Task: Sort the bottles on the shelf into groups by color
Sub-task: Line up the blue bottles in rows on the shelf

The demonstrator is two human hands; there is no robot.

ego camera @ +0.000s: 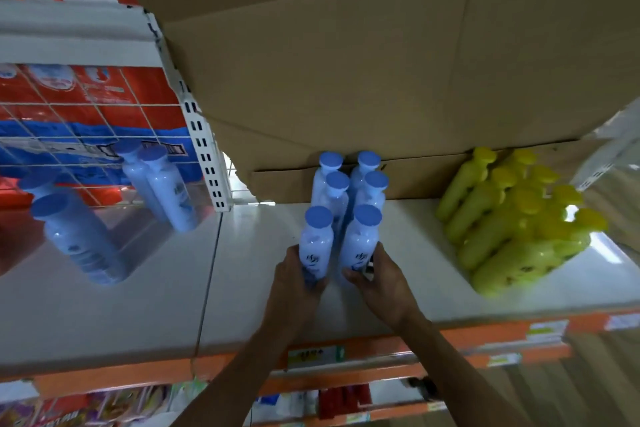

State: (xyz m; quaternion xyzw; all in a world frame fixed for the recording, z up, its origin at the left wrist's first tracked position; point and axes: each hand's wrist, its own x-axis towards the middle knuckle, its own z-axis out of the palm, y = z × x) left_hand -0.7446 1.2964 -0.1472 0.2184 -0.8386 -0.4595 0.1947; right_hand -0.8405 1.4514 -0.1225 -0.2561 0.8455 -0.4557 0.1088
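Several pale blue bottles with blue caps stand in two rows at the middle of the white shelf. My left hand grips the front left blue bottle near its base. My right hand grips the front right blue bottle the same way. Both bottles stand upright, side by side, in front of the back blue bottles. Several yellow-green bottles are packed together at the right of the shelf. Three more blue bottles stand on the left section of the shelf, two of them further back.
A brown cardboard sheet lines the back of the shelf and hangs overhead. A white perforated upright and a wire grid with red and blue packs behind it close off the left. The orange shelf edge carries price labels; lower shelves hold goods.
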